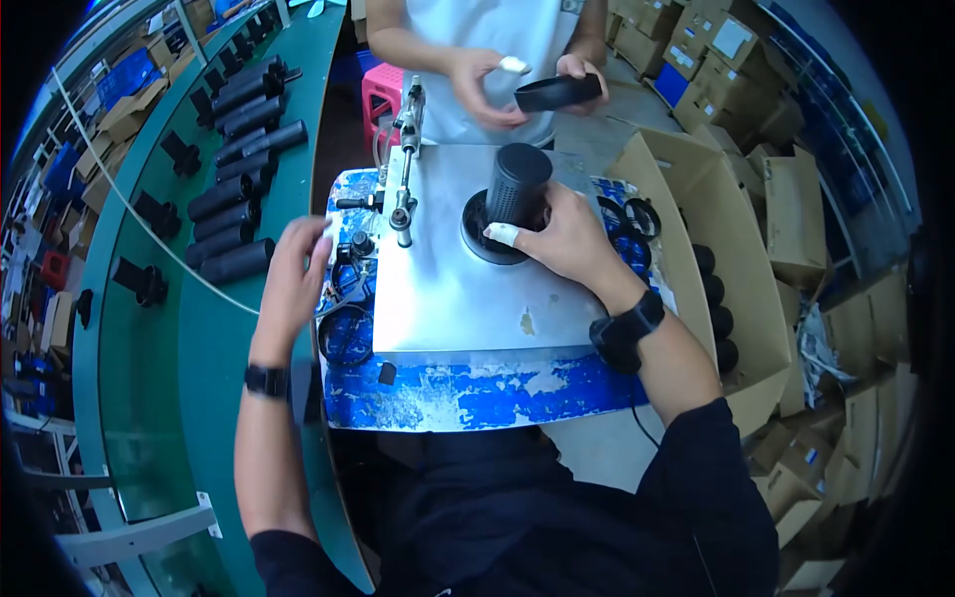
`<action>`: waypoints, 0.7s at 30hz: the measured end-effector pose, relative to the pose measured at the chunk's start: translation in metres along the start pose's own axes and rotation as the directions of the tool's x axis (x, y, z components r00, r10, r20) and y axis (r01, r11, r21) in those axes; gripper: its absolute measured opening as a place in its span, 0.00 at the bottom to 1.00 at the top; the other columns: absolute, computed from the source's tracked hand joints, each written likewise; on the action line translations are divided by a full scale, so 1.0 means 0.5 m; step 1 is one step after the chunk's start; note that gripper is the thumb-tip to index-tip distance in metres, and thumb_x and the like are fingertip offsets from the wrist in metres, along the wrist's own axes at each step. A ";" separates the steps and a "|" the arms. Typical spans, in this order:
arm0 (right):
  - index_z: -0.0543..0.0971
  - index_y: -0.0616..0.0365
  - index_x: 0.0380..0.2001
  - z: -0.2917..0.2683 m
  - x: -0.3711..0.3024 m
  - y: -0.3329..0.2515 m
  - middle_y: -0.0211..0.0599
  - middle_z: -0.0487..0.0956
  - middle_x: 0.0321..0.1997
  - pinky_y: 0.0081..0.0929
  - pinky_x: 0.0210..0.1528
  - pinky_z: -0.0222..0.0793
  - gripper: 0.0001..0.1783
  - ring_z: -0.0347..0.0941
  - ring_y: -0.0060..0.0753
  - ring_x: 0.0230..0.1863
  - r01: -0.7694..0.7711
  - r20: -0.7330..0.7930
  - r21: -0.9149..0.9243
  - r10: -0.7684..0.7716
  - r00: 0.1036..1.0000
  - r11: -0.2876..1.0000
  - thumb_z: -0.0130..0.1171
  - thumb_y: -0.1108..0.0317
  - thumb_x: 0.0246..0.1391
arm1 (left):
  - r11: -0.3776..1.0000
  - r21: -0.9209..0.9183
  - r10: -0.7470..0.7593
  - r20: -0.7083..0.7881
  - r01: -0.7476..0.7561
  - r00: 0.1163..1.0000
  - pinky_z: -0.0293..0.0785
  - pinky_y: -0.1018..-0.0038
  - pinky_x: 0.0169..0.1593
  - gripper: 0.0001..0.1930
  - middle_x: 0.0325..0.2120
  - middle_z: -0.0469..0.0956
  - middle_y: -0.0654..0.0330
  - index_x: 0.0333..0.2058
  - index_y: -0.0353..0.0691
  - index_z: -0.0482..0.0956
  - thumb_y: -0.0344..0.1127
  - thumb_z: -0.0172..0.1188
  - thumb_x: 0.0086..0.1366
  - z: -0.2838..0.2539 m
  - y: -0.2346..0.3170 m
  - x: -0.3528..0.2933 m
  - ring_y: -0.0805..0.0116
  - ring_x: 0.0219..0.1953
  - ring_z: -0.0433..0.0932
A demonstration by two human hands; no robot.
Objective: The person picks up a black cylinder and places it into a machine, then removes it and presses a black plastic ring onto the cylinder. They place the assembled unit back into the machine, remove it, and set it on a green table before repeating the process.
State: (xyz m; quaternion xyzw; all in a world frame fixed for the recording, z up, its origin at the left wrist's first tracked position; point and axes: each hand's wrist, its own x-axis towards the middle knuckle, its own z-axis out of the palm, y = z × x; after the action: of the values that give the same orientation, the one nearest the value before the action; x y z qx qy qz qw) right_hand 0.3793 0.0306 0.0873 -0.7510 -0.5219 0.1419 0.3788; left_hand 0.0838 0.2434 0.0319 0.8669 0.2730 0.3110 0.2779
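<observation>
My right hand [572, 239] is closed round the lower part of a black perforated cylinder [519, 174]. The cylinder stands slightly tilted in a round black ring-shaped base [477, 224] on a metal plate [448, 308]. White wrapping covers my right thumb. Off to the left, my left hand [296, 274] is raised between the green bench and the plate, its fingers loosely bent and apart with nothing visible in them. Nearest to it are a thin air hose and a metal clamp with a cylinder rod [406, 179] at the plate's left edge.
Several black cylinders [234, 214] lie on the green bench [224, 338] at left. Black rings [345, 333] rest on the worn blue stool top [477, 393]. An open cardboard box [761, 338] with black parts stands at right. Opposite, a person holds a black ring [557, 94].
</observation>
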 end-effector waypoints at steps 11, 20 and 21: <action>0.82 0.65 0.48 0.022 -0.006 0.015 0.44 0.87 0.40 0.32 0.43 0.80 0.31 0.83 0.34 0.36 0.041 -0.147 0.000 -0.041 0.988 0.999 0.83 0.58 0.46 | 0.930 0.290 -0.300 0.238 0.227 0.924 0.74 0.61 0.66 0.21 0.66 0.75 0.47 0.67 0.39 0.76 0.39 0.51 0.82 0.069 -0.100 0.135 0.51 0.64 0.77; 0.80 0.62 0.54 0.013 0.000 0.025 0.41 0.86 0.47 0.35 0.53 0.80 0.31 0.84 0.36 0.46 0.331 -0.446 0.098 -0.256 0.858 0.938 0.80 0.57 0.53 | 0.977 -0.195 0.026 -0.309 -0.090 0.951 0.76 0.70 0.51 0.18 0.54 0.80 0.49 0.59 0.34 0.80 0.28 0.62 0.73 -0.018 0.147 -0.160 0.58 0.49 0.80; 0.79 0.63 0.56 -0.033 -0.003 0.016 0.42 0.85 0.50 0.37 0.56 0.80 0.34 0.83 0.36 0.51 0.382 -0.582 0.429 -0.073 0.810 0.819 0.80 0.54 0.53 | 0.984 -0.127 0.081 -0.283 -0.121 0.956 0.76 0.68 0.49 0.18 0.52 0.80 0.48 0.58 0.34 0.80 0.28 0.63 0.71 -0.038 0.165 -0.214 0.57 0.48 0.80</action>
State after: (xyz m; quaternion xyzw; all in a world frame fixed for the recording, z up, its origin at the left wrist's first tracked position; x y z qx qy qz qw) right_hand 0.3942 0.0209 0.0925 -0.5551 -0.4236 0.0133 0.7157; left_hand 0.0252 0.1226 0.0567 0.8055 0.2415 0.4617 0.2823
